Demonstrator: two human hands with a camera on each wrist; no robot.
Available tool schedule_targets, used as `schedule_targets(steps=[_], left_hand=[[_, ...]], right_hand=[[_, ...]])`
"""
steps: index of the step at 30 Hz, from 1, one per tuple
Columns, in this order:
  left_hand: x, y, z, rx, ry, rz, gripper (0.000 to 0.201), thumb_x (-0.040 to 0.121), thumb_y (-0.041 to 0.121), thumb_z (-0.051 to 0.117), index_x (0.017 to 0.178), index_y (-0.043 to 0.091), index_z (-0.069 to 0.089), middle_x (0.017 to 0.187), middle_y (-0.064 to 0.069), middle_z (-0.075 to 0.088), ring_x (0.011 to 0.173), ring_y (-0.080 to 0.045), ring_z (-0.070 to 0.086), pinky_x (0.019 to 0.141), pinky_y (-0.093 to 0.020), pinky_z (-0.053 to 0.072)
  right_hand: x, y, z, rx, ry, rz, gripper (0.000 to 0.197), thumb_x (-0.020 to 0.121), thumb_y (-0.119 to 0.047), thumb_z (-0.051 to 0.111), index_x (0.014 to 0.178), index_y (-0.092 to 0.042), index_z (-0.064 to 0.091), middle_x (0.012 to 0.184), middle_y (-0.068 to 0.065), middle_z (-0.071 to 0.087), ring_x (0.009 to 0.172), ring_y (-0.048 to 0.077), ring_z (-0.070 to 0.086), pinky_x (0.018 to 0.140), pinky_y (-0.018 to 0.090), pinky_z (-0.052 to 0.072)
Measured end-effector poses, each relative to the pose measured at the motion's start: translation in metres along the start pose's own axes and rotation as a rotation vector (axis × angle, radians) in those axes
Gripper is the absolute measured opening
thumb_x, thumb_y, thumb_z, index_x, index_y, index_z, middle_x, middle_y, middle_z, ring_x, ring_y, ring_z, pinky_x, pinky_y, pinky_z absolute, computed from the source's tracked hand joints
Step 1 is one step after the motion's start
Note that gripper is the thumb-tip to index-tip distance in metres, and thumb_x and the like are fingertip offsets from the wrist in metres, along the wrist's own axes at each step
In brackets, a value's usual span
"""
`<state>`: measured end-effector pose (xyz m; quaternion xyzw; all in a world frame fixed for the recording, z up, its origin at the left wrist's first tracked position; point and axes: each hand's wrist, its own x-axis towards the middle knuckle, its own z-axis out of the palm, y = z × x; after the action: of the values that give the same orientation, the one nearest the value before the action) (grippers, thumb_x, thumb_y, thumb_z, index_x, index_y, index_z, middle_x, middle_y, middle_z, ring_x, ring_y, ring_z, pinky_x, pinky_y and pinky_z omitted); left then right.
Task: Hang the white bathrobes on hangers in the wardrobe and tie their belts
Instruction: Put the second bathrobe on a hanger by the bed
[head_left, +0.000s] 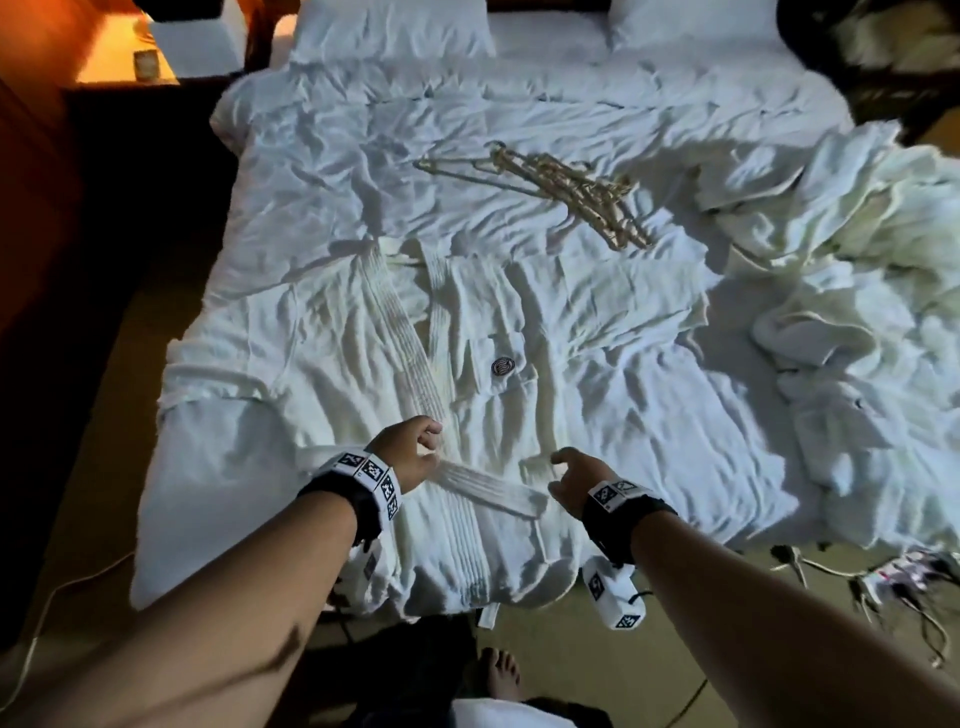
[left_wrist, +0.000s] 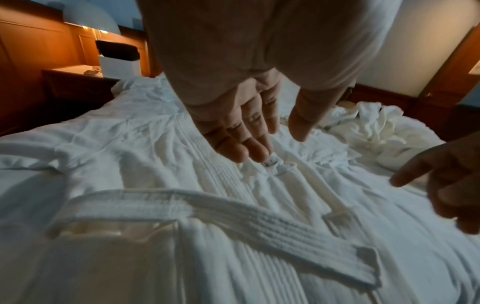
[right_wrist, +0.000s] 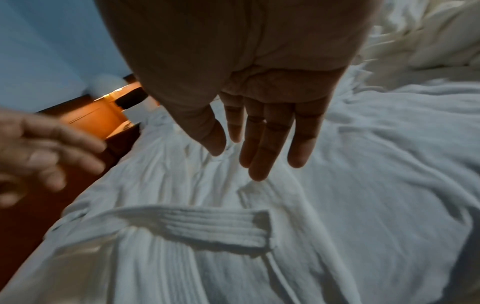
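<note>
A white bathrobe (head_left: 561, 332) lies spread flat, front up, on the bed (head_left: 363, 171), with a round emblem (head_left: 503, 367) on its chest pocket. Its ribbed belt (head_left: 493, 486) lies loose across the waist, its free end pointing right. My left hand (head_left: 428, 441) hovers just over the belt's left part with relaxed fingers and holds nothing. My right hand (head_left: 558, 470) hangs open just beyond the belt's end. In the left wrist view the left hand (left_wrist: 280, 142) is above the belt (left_wrist: 233, 209). In the right wrist view the right hand (right_wrist: 233, 158) is above the belt end (right_wrist: 221, 228).
Several gold hangers (head_left: 576, 192) lie in a heap mid-bed. A rumpled pile of more white robes (head_left: 857, 249) fills the bed's right side. Two pillows (head_left: 395, 26) sit at the head. A lit nightstand (head_left: 119, 57) stands far left. Cables (head_left: 883, 582) lie on the floor at right.
</note>
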<state>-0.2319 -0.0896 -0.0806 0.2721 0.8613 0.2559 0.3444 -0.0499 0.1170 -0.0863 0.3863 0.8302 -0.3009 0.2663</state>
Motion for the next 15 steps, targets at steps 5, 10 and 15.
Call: schedule_targets(steps=[5, 10, 15], left_hand=[[0.036, -0.015, 0.013, 0.142, -0.083, -0.178, 0.032, 0.083, 0.019, 0.068, 0.113, 0.018, 0.059, 0.098, 0.005, 0.062, 0.098, -0.018, 0.062, 0.092, -0.028, 0.047], [0.055, -0.010, 0.045, 0.250, -0.186, -0.204, 0.030, 0.083, 0.020, 0.070, 0.110, 0.021, 0.059, 0.097, 0.007, 0.062, 0.101, -0.017, 0.061, 0.093, -0.030, 0.047], [0.068, -0.014, 0.075, 0.375, -0.293, -0.190, 0.051, 0.082, 0.013, 0.069, 0.129, 0.020, 0.052, 0.131, -0.004, 0.052, 0.119, -0.021, 0.054, 0.102, -0.033, 0.044]], right_hand=[[0.023, 0.045, -0.013, 0.103, 0.000, 0.153, 0.034, 0.091, -0.026, 0.057, 0.125, -0.024, 0.054, 0.103, 0.005, 0.069, 0.092, 0.021, 0.064, 0.074, 0.024, 0.044], [0.062, 0.076, -0.009, 0.285, -0.053, 0.240, 0.024, 0.089, -0.024, 0.061, 0.113, -0.026, 0.060, 0.103, 0.008, 0.070, 0.093, 0.023, 0.068, 0.086, 0.034, 0.055], [0.113, 0.087, 0.011, 0.334, -0.154, 0.203, 0.022, 0.086, -0.024, 0.062, 0.102, -0.013, 0.072, 0.100, 0.014, 0.072, 0.093, 0.030, 0.068, 0.087, 0.041, 0.056]])
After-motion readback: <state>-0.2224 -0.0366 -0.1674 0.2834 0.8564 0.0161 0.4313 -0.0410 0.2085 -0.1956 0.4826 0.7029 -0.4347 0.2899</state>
